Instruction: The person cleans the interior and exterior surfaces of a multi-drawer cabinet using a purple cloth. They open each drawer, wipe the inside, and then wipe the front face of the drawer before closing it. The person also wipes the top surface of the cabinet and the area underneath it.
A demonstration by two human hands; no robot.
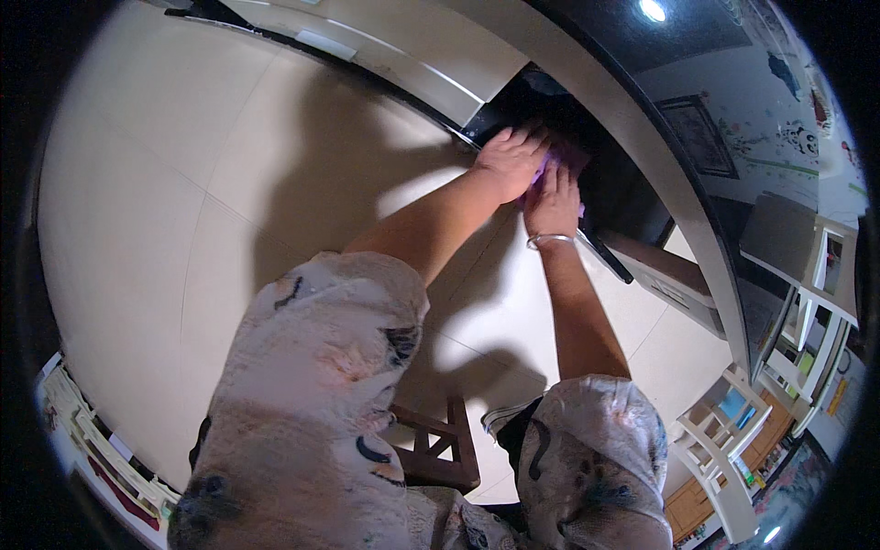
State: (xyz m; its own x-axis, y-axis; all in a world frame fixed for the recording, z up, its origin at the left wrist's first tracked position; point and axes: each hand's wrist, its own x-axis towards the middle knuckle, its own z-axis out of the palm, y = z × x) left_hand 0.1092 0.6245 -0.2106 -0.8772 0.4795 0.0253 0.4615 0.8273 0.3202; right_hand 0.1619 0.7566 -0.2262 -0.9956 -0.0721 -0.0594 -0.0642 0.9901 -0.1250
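A purple cloth [568, 157] lies partly beneath both hands at the dark opening under a pale cabinet. My left hand [514, 161] rests at the cloth's left edge, back of the hand up and fingers stretched into the shadow. Beside it, my right hand [554, 199] presses on the cloth with extended fingers; a silver bangle [550, 239] circles that wrist. The black surface [612, 185] under the hands fades into shadow, and the fingertips of my left hand are hard to make out. Most of the cloth is hidden by the hands.
Pale cabinet fronts [412, 41] run along the top. A dark glossy tabletop [687, 124] curves down the right side. A brown wooden stool [440, 454] stands below me on the tiled floor [158, 206]. White chairs [729, 426] are at the lower right, and a dark bar [608, 258] lies near my right wrist.
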